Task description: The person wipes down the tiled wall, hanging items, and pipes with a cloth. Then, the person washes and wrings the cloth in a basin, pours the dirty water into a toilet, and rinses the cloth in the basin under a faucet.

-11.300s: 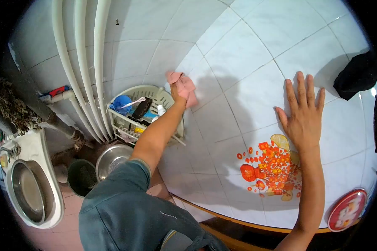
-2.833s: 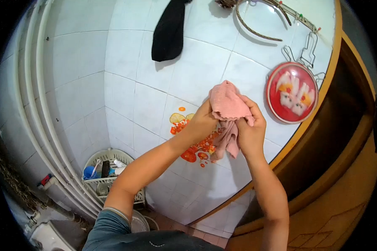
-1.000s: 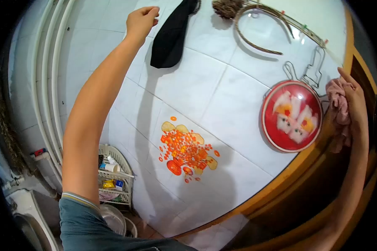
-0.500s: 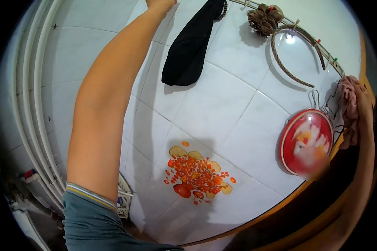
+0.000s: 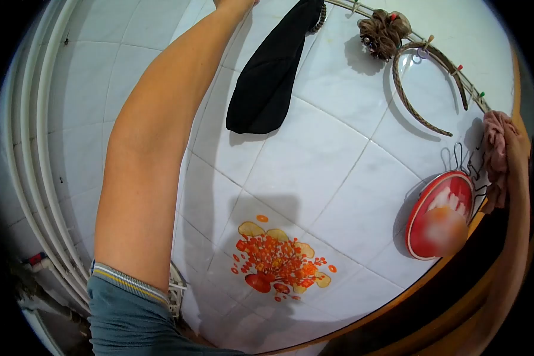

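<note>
At the right edge my right hand (image 5: 516,148) grips a crumpled pink cloth (image 5: 496,142), fingers wrapped over its side. The cloth hangs down beside the end of a rail (image 5: 409,35). My left arm reaches up along the wall, and my left hand (image 5: 236,3) is mostly cut off by the top edge, so its fingers are hidden. Near it hangs a black cloth piece (image 5: 264,83) with a string of dark beads (image 5: 320,19). A brown flower-like hair scrunchie (image 5: 382,32) and a braided headband (image 5: 404,89) hang from the rail.
Below the pink cloth, a red oval stand mirror (image 5: 424,219) with wire hooks hangs against the tiled wall (image 5: 332,154); part of it is blurred. An orange flower sticker (image 5: 282,258) decorates the tiles. White pipes (image 5: 38,148) run down the left, and a white basket (image 5: 177,291) sits behind my sleeve.
The view has shifted slightly, so the hanging things sit a little lower. The red mirror has turned and appears narrower. My right hand still holds the pink cloth.
</note>
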The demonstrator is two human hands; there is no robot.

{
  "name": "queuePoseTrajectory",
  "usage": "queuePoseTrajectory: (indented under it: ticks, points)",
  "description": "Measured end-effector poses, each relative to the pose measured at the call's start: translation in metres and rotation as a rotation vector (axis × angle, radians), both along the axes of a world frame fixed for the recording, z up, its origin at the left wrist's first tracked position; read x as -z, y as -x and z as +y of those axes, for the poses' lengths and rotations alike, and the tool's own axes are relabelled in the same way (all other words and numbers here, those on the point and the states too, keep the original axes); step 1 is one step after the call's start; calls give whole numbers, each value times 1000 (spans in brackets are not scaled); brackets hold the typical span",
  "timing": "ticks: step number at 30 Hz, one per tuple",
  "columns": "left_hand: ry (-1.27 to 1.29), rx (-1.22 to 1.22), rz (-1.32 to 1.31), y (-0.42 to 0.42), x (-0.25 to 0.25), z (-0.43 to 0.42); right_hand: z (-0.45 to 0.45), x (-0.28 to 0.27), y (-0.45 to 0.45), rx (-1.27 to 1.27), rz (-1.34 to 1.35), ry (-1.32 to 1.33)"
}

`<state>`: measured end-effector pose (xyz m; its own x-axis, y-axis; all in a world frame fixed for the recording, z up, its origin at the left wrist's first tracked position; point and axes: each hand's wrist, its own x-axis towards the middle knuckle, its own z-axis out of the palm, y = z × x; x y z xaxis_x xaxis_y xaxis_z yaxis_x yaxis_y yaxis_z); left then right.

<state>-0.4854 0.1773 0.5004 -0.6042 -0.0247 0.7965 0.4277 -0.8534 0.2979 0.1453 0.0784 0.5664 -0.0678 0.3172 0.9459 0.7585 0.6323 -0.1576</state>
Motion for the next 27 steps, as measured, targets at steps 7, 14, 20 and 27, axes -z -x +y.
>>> queuePoseTrajectory:
  ticks: [7, 14, 20, 27]
  points:
    - [-41, 94, -13, -1, -2, 0, 0, 11, 12, 108, 6, -128]
    - [-78, 99, -9, -2, 0, 2, 0, 13, 19, 228, 20, -172]
    - [-54, 37, 7, 5, -3, 8, 1, 17, 29, 265, -13, -221]
    - [-133, 123, -38, -8, 2, 5, -1, 15, 25, 197, -151, -283]
